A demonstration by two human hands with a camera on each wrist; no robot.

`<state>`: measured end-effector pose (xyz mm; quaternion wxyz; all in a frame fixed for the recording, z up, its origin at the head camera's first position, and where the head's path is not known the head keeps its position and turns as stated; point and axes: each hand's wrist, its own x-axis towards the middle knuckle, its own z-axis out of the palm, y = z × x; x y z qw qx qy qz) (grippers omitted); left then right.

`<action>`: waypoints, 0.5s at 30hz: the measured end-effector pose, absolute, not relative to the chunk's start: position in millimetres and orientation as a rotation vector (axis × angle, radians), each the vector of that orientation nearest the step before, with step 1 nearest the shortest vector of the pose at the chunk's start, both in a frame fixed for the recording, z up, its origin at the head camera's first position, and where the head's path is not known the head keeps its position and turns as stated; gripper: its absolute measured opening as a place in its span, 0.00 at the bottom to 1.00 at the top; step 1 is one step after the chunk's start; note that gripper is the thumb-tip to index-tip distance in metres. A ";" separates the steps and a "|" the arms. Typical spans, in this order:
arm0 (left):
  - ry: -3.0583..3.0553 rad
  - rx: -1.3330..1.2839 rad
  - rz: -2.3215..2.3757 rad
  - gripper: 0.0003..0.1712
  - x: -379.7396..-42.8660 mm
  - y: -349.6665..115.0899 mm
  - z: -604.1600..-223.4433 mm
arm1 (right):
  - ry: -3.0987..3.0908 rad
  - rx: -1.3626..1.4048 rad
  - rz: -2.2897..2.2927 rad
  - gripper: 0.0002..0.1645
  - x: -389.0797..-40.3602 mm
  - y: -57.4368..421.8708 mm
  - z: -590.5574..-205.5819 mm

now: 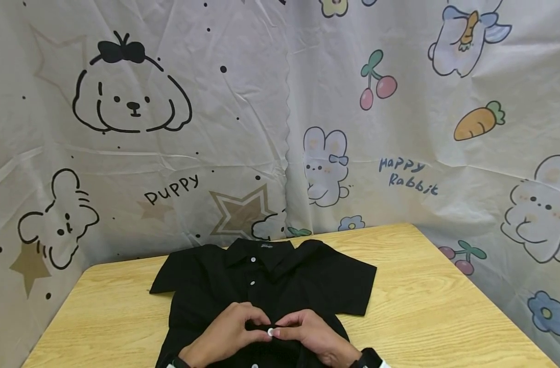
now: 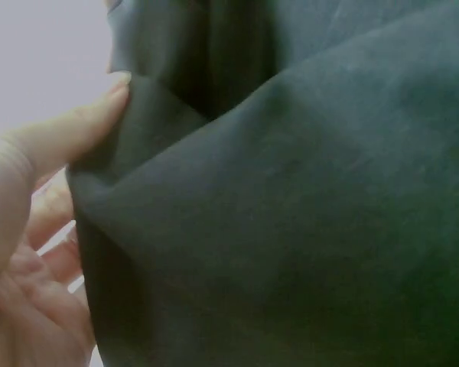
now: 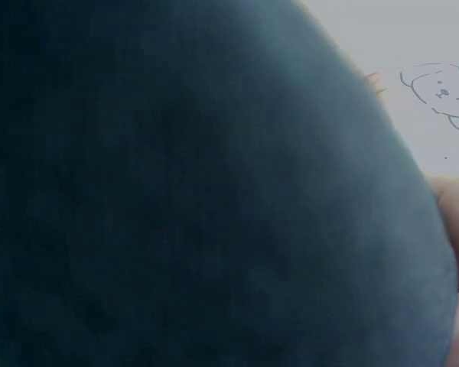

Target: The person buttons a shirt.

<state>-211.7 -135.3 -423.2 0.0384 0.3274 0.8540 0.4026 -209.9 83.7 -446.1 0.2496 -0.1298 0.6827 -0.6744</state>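
A black short-sleeved shirt [image 1: 206,286] lies on the table with its collar toward the wall and white buttons down its front. At the middle of the placket both hands meet around one white button [image 1: 271,332]. My left hand [image 1: 234,329] pinches the cloth edge beside the button between thumb and fingers. From the other side my right hand [image 1: 309,335] pinches the placket, its thumb at the button. In the left wrist view the left thumb [image 2: 99,115] presses on the folded black cloth. Cloth hides most of the right hand in the right wrist view.
The wooden table [image 1: 427,306] extends to both sides of the shirt. Behind it hangs a pale curtain [image 1: 243,128] printed with cartoon animals, stars and cherries. A dark band [image 1: 368,358] circles the right wrist. Another shirt button [image 1: 253,282] shows above the hands.
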 end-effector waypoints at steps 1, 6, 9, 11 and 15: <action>2.647 1.008 1.197 0.05 -212.0 -134.3 -421.7 | 1.860 -0.360 -1.838 0.15 -210.0 84.1 -446.4; 2.803 1.115 0.955 0.03 -211.0 -130.1 -419.1 | 1.975 -0.393 -1.817 0.12 -208.9 84.1 -446.0; 2.867 1.191 0.886 0.03 -209.2 -130.0 -420.9 | 2.109 -0.458 -1.778 0.10 -206.5 82.8 -445.2; 2.895 1.228 0.891 0.04 -208.2 -130.4 -422.4 | 2.198 -0.521 -1.753 0.09 -204.4 81.7 -444.9; 2.964 1.313 0.906 0.07 -208.2 -129.3 -426.0 | 2.410 -0.673 -1.697 0.08 -200.5 79.2 -444.1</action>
